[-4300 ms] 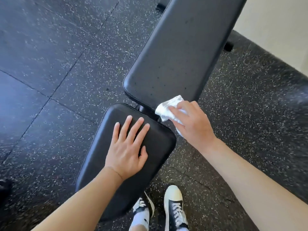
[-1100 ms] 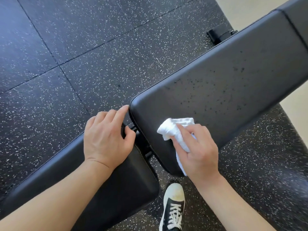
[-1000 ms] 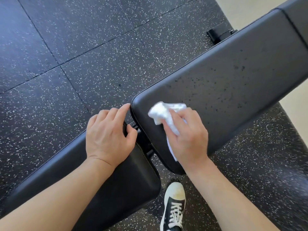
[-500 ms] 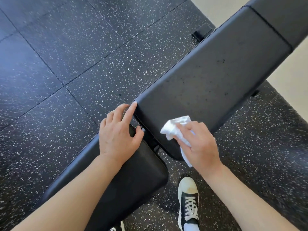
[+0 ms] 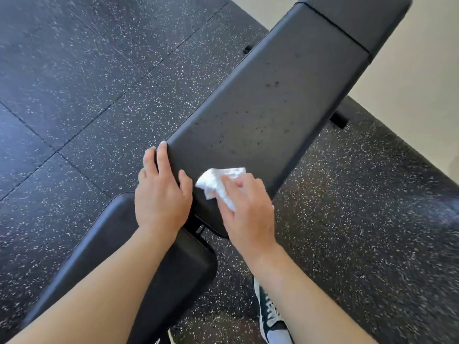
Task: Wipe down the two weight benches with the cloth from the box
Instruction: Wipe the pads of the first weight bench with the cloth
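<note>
A black weight bench runs diagonally across the view: a long back pad (image 5: 260,115) with dark specks on it, and a shorter seat pad (image 5: 119,247) nearer me. My right hand (image 5: 246,214) holds a crumpled white cloth (image 5: 218,181) and presses it on the near end of the back pad. My left hand (image 5: 161,192) grips the near left corner of the back pad, fingers along its edge and thumb on top. A gap with a metal bracket (image 5: 198,228) separates the two pads.
Black rubber floor tiles (image 5: 87,83) with white flecks surround the bench. A pale floor strip (image 5: 409,95) lies at the upper right. My shoe (image 5: 269,316) stands beside the seat pad. A bench foot (image 5: 339,120) shows under the back pad's right side.
My left hand moved from the gap at the seat pad onto the back pad's corner. My right hand and the cloth slid left across the pad's end. The view shifted.
</note>
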### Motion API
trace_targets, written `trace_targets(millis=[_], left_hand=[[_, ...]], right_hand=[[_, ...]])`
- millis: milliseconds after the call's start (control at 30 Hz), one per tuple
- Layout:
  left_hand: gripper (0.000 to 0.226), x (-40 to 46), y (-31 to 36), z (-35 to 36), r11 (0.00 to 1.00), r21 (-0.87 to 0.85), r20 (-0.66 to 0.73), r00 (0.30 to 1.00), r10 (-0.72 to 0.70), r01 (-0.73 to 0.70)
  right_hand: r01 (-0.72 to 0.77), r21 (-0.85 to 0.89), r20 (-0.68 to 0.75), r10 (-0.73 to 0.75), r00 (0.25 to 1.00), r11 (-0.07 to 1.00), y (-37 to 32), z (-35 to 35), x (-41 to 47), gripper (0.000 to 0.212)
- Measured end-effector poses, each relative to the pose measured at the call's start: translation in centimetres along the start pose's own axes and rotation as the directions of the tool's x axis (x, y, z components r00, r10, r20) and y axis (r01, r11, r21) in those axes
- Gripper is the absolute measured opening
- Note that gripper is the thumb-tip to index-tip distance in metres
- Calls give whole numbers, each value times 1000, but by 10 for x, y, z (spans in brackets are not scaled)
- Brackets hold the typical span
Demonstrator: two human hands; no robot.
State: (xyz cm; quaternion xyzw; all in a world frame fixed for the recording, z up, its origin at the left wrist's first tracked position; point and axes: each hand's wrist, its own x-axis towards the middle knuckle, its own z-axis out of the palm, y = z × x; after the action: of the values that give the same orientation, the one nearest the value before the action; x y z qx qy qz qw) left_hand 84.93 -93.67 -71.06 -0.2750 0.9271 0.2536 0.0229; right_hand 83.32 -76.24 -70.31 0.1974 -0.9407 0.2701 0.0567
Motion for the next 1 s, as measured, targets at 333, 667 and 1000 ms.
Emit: trace_targets(millis=[333,667,1000], left_hand=[[71,3,0,11,998,58,-46,999,-22,25],[74,6,0,13,995,88,-28,998,-47,50],[74,6,1,12,994,93,-27,998,-49,51]], right_hand=[[-120,-69,-103,113,988,990,111,-41,54,19],[201,36,114,-204,972,979,7,4,21,20],[-22,-35,7,22,1000,999,83,-23,68,26]])
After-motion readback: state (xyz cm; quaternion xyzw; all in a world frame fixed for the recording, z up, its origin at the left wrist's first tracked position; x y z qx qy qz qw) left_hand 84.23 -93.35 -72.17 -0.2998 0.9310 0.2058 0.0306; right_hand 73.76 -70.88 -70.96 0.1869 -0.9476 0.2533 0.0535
